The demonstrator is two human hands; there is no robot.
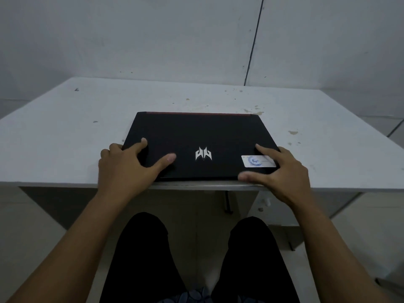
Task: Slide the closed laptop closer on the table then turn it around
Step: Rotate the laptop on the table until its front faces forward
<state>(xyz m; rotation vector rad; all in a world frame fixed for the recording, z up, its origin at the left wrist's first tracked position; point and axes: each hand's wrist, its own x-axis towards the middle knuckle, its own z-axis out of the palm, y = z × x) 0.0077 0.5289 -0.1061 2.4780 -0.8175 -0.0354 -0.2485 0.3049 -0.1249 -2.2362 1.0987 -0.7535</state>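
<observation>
A closed black laptop [196,136] is seen lying flat at the near edge of a white table [65,127], its front edge flush with or barely past the rim. The left hand [124,165] is spread over the lid's near-left corner, fingers wrapped along the side edge; the right hand [282,169] is splayed over the near-right corner, partly covering a white sticker [255,161], thumb pressed at the front edge. Neither hand is closed into a fist; both are held open against the lid. The slide appears finished, and the turn is judged to come next. A rotation about the laptop's middle would be called for, kept inward from the near edge. Bare tabletop is offered on both sides and behind.
</observation>
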